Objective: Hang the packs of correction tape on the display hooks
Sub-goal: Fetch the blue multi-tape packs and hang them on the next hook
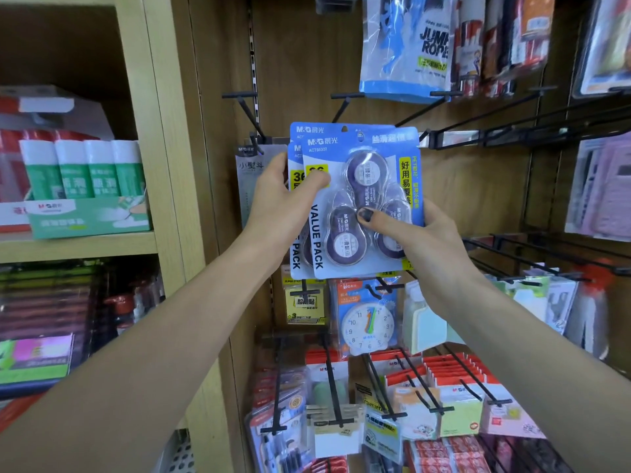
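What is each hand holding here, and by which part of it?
Both hold the fanned correction tape packs. The left hand pinches their left edges near the top, thumb in front. The right hand grips the lower right corner, thumb on the blister.

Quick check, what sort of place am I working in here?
Most likely a stationery shop aisle: black display hooks on a wooden panel, hanging goods such as a jump rope pack, and boxed glue sticks on a side shelf.

Stationery shop: stocked display hooks (444,107)
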A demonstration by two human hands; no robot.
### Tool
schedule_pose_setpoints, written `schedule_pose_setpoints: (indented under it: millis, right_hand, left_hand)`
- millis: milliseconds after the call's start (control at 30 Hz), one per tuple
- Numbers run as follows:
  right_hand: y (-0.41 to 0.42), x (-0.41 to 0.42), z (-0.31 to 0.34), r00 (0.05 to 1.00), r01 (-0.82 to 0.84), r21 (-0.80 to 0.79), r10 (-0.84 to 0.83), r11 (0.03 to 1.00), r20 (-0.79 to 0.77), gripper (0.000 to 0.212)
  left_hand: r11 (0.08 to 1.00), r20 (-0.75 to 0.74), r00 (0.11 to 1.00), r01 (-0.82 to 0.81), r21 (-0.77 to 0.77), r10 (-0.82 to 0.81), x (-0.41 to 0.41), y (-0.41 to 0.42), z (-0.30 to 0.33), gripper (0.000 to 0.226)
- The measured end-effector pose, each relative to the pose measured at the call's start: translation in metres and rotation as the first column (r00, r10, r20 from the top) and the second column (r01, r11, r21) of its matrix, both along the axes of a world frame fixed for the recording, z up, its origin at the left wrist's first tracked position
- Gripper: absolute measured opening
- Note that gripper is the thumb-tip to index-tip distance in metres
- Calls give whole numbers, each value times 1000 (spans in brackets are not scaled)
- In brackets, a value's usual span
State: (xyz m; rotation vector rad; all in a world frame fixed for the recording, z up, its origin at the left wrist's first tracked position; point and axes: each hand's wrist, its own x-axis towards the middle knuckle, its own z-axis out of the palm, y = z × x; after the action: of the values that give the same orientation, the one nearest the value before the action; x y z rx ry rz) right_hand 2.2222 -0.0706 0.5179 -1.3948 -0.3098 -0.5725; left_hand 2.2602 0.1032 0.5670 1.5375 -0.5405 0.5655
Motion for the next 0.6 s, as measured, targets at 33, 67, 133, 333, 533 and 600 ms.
schedule_pose_setpoints:
  millis: [33,67,133,333,533,600]
  right_hand:
    - [0,-1,0,1000,0,-5,0,1000,2,45]
    - [-1,-1,0,1000,1,-9,-1,1000,5,45]
    - [-1,-1,0,1000,4,-13,-4,1000,5,44]
    - [0,0,0,1000,1,-12,-1,1000,11,43]
    - [-4,18,2,999,-22,34,23,999,-42,42]
    - [-6,30,2,998,-15,40,17,999,-60,41]
  left_hand:
    - [1000,4,1000,-3,1,3,1,0,0,37]
    - [1000,8,1000,-8,1,8,2,0,-1,36]
    - [1000,15,1000,-16,5,16,4,0,-2,31]
    - [999,20,999,-43,1,43,6,4,-5,28]
    - [992,-60,995,-72,104,78,17,-5,-1,39]
    - [988,-93,993,-60,144,74,21,-10,0,53]
